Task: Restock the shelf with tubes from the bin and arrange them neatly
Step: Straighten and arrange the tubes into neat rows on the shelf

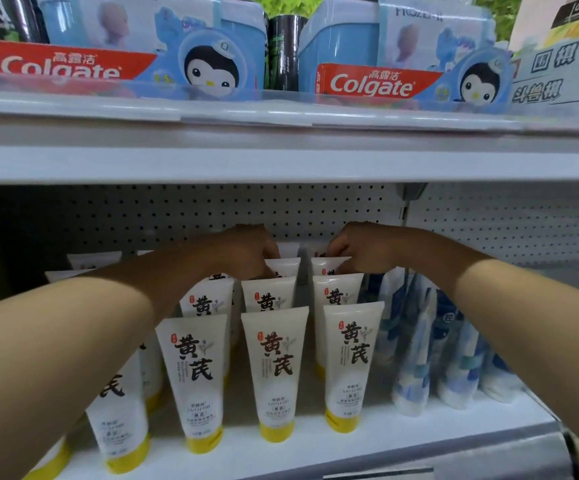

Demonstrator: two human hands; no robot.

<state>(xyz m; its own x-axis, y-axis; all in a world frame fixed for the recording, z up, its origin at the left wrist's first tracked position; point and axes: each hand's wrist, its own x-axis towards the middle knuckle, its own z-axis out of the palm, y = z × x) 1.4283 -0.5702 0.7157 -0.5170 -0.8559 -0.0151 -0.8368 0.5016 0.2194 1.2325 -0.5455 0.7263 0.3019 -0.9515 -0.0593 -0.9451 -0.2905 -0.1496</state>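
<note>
left hand grip: pinching back-row tube | right hand grip: pinching neighbouring tube

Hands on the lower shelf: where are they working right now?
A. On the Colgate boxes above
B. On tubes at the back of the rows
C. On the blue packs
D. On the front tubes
B: the left hand and right hand both grip white tubes at the back of the rows, near the pegboard.

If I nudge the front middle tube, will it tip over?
Probably yes: the tube stands upright on its narrow yellow cap, tall and wider at the top. It would likely knock into the tubes close behind. Its glossy plastic looks soft, so it may give when squeezed.
</note>
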